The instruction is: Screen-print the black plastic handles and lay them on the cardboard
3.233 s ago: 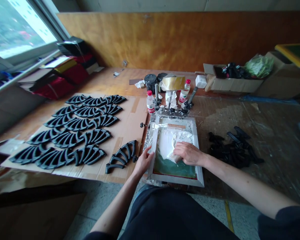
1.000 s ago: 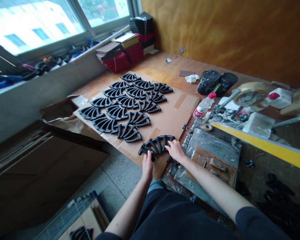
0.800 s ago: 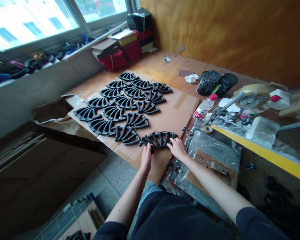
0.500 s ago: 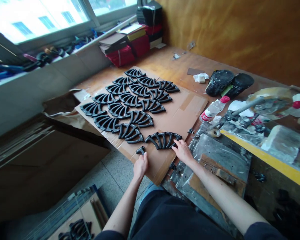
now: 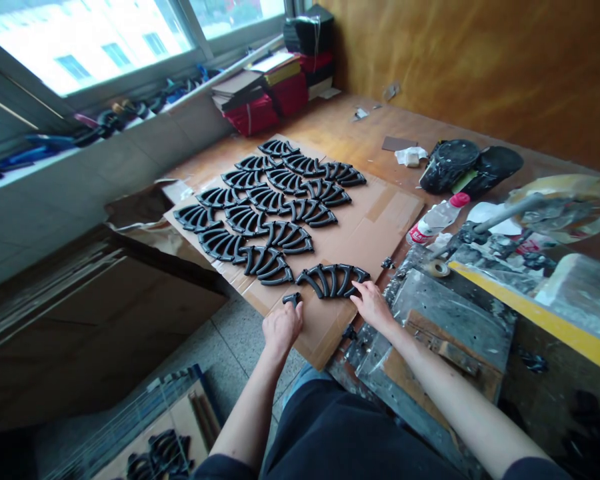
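My left hand [image 5: 283, 327] is closed around a black curved part with a short crosswise head [image 5: 291, 299]. Only its head shows above my fingers; the rest is hidden. To the right, my right hand [image 5: 373, 305] has thumb and fingers pinched on the last black part at the near end of a short fanned row [image 5: 334, 280]. That row lies on a flat cardboard sheet [image 5: 350, 241]. Beyond it, several similar fanned rows of black parts [image 5: 221, 241] nest side by side on the cardboard.
A plastic bottle with a red cap [image 5: 437, 219] lies at the right beside a grimy metal fixture [image 5: 460, 300] with a yellow edge [image 5: 530, 317]. Black containers [image 5: 450, 163] stand behind it. Red bundles [image 5: 253, 115] sit by the window. At lower left, a crate [image 5: 165, 427] holds more black parts.
My left hand has turned so its back faces up, and its black part has shifted slightly right. The right hand stays at the row's end. The whole view has shifted a little.
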Motion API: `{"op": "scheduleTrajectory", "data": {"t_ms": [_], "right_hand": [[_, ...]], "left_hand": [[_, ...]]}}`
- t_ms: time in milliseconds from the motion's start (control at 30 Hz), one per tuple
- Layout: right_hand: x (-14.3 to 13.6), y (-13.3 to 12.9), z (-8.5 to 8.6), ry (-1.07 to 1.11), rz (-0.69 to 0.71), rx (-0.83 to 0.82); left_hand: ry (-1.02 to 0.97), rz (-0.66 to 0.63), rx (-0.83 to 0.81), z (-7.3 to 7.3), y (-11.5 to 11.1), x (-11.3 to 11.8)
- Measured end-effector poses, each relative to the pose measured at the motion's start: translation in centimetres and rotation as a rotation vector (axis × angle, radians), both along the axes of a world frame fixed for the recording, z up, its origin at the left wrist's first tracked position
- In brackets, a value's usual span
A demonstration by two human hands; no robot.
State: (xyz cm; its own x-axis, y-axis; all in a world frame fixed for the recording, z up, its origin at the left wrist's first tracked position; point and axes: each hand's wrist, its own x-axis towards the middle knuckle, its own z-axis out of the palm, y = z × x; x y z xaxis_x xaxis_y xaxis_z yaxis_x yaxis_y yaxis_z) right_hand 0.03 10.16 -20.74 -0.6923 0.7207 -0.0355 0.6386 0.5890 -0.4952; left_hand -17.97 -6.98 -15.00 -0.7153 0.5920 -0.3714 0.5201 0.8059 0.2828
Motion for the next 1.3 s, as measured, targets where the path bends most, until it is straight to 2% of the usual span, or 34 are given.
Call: {"op": "scheduleTrajectory", "data": {"t_ms": [100, 167, 233, 400, 633, 800, 933, 1000, 1067, 1200, 1300], "right_hand": [[-0.2, 0.1, 0.0, 0.004, -0.021, -0.023], [-0.4, 0.2, -0.1, 0.006, -0.036, -0.034], [-0.4, 0.3, -0.2, 0.007, -0.044, -0.042], [-0.6, 0.5, -0.2, 0.007, -0.061, -0.070], [-1.5, 0.0, 0.0, -0.010, -0.119, -0.154], [-0.8, -0.8, 0.5, 0.127, -0.160, -0.174], [-1.0, -0.6, 1.7, 0.327, -0.188, -0.195], [-1.5, -0.2, 1.9, 0.405, -0.217, -0.190], [-2.0, 0.1, 1.7, 0.383, -0.233, -0.165], [-2.6, -0.4, 0.0, 0.078, -0.098, -0.074], [-2.8, -1.3, -1.5, -0.115, -0.029, -0.039]], "left_hand": [[0.143, -0.242, 0.178, 0.4, 1.8, 2.0], [0.175, -0.385, 0.300, 0.0, 3.3, 3.5], [0.192, -0.450, 0.305, -0.8, 4.8, 4.7], [0.178, -0.417, 0.176, -2.4, 7.5, 6.0], [0.205, -0.346, 0.138, -2.9, 8.7, 6.7], [0.242, -0.368, 0.183, -2.2, 8.4, 6.9], [0.314, -0.423, 0.238, -0.7, 9.6, 5.3], [0.363, -0.454, 0.276, 0.1, 11.4, 3.6], [0.410, -0.484, 0.308, 0.8, 14.1, 1.7], [0.439, -0.567, 0.354, 1.4, 21.4, -1.5], [0.383, -0.655, 0.352, 1.1, 27.7, -2.3]]}}
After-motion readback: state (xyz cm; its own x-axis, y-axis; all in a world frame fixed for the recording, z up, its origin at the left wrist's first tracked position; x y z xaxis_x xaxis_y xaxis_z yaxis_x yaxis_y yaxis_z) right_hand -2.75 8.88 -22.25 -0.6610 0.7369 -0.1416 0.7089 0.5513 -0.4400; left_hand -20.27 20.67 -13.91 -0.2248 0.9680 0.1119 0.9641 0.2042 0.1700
